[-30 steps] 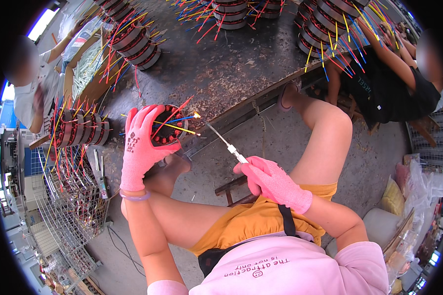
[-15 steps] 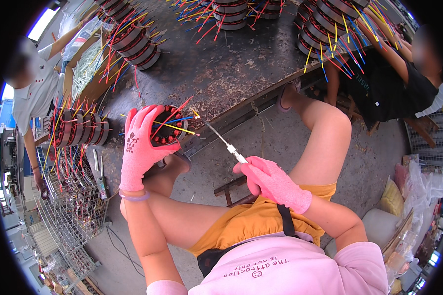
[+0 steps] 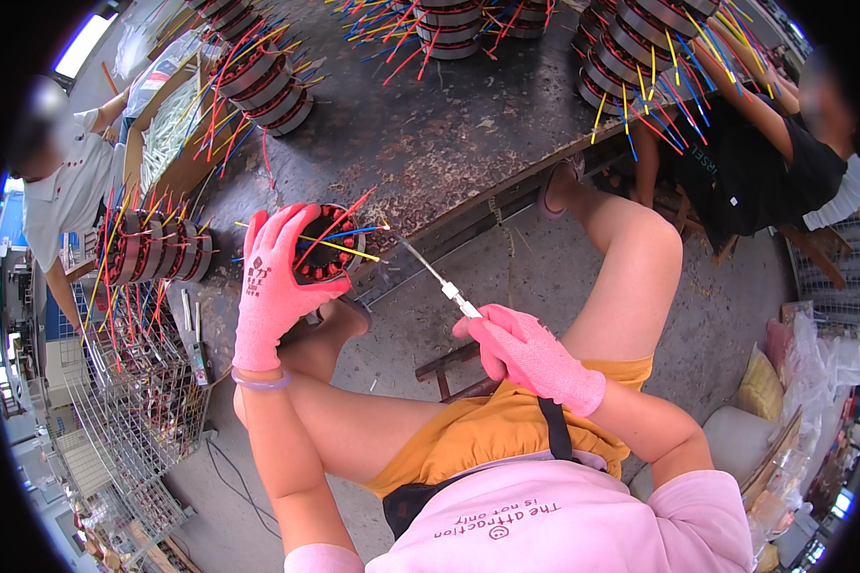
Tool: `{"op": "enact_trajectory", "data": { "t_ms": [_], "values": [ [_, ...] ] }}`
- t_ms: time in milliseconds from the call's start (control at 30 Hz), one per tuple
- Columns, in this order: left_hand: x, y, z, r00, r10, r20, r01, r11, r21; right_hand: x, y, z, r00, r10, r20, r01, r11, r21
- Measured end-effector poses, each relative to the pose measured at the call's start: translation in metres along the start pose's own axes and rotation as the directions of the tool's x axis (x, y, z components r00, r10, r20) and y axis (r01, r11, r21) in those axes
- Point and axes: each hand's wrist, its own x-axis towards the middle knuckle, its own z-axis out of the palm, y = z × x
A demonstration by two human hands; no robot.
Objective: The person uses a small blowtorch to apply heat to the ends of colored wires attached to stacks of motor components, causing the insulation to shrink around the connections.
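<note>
My left hand (image 3: 275,286), in a pink glove, grips a round motor stator (image 3: 330,256) with red windings and red, yellow and blue wires sticking out of it. It rests at the near edge of the dark workbench (image 3: 430,134). My right hand (image 3: 530,353), also in a pink glove, holds a thin metal needle tool (image 3: 438,277) with a white handle. The tool's tip points up-left at the stator's wires. My knees are below the bench edge.
Stacks of similar stators (image 3: 258,81) with coloured wires stand on the bench at the back left, back middle (image 3: 449,19) and back right (image 3: 640,57). More stators lie in a row (image 3: 153,253) at the left above wire racks (image 3: 134,411). One person (image 3: 57,191) is at the left, another (image 3: 774,162) sits at the right.
</note>
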Motion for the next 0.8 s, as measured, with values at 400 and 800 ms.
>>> {"op": "enact_trajectory", "data": {
  "t_ms": [400,800],
  "values": [
    [0.005,0.003,0.0,1.0,0.001,0.001,-0.001,1.0,-0.017,0.0,-0.006,-0.004,0.999,0.035,-0.007,-0.034,0.999,0.018],
    [-0.012,-0.005,-0.005,0.998,0.004,-0.065,-0.012,0.992,-0.125,-0.003,-0.001,0.008,0.999,0.04,-0.034,-0.036,0.994,0.102]
  ]
}}
